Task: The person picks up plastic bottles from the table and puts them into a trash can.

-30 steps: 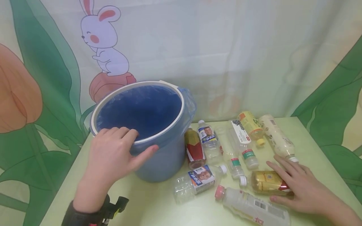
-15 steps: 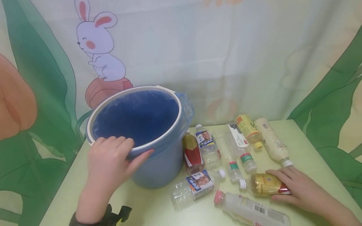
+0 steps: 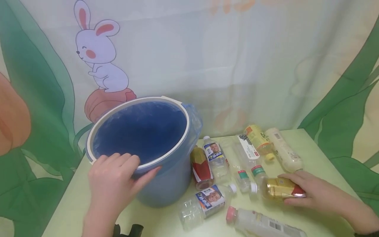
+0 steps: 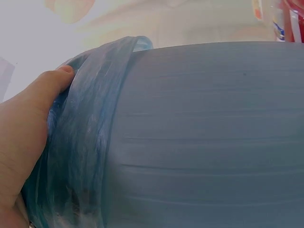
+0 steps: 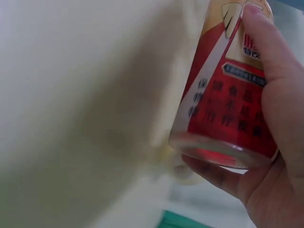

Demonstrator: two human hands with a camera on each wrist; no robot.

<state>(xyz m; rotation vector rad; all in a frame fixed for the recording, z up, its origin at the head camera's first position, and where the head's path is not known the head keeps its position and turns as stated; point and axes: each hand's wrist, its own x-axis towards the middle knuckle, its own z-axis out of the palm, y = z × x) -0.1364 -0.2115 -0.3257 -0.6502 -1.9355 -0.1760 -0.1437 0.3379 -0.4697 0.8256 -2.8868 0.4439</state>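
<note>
A blue bin lined with a blue plastic bag stands on the left of the table. My left hand grips its near rim, fingers over the white ring and thumb along the outside. At the right, my right hand holds a gold-and-red bottle with a white cap, thumb and fingers around its base end. The right wrist view shows the bottle's red label with the thumb across it and fingers beneath. Just in front lies a milky bottle with a pink cap.
Several plastic bottles lie between bin and right hand: a clear one, another gold-and-red one, a clear one, a green-banded one, a yellow-labelled one and a cream one. A printed curtain hangs behind the table.
My right hand has closed around the gold-and-red bottle and tilted it slightly. My left hand keeps its grip on the bin rim. The head view has shifted, so the scene sits lower.
</note>
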